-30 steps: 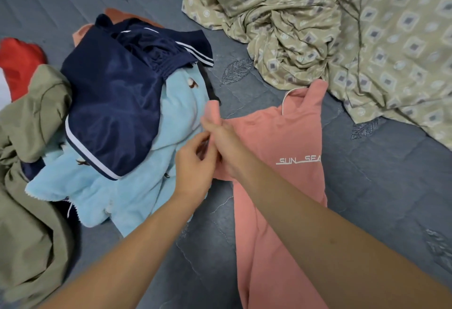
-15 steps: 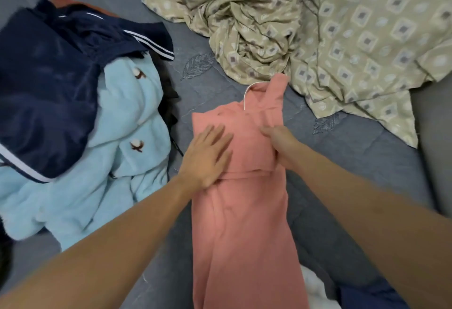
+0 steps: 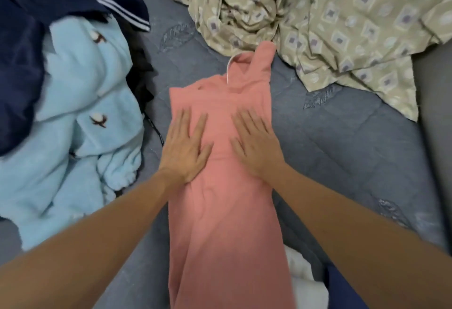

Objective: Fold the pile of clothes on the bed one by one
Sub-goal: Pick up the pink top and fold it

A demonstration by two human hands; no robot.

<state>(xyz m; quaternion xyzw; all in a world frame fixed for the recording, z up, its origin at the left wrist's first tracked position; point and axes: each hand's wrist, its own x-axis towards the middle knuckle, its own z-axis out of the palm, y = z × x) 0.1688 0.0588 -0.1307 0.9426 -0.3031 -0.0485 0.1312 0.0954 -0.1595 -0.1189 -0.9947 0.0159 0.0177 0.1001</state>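
A salmon-pink garment (image 3: 220, 223) lies lengthwise on the grey bed (image 3: 342, 150), folded into a narrow strip, its collar end pointing away from me. My left hand (image 3: 186, 147) lies flat on its left side with fingers straight. My right hand (image 3: 256, 145) lies flat on its right side, fingers spread. The pile of clothes sits to the left: a light-blue fleece piece (image 3: 80, 123) with small embroidered motifs, and a navy garment (image 3: 24, 69) with white stripes on top of it.
A crumpled olive patterned sheet (image 3: 318, 20) covers the far right of the bed, touching the pink collar. White cloth (image 3: 305, 281) and a dark blue piece (image 3: 342, 291) show near the bottom edge. A black item (image 3: 140, 84) peeks from under the fleece.
The pink garment's left side was folded over, hiding the printed text. Both hands went from pinching the fabric to lying flat on it. The view shifted right.
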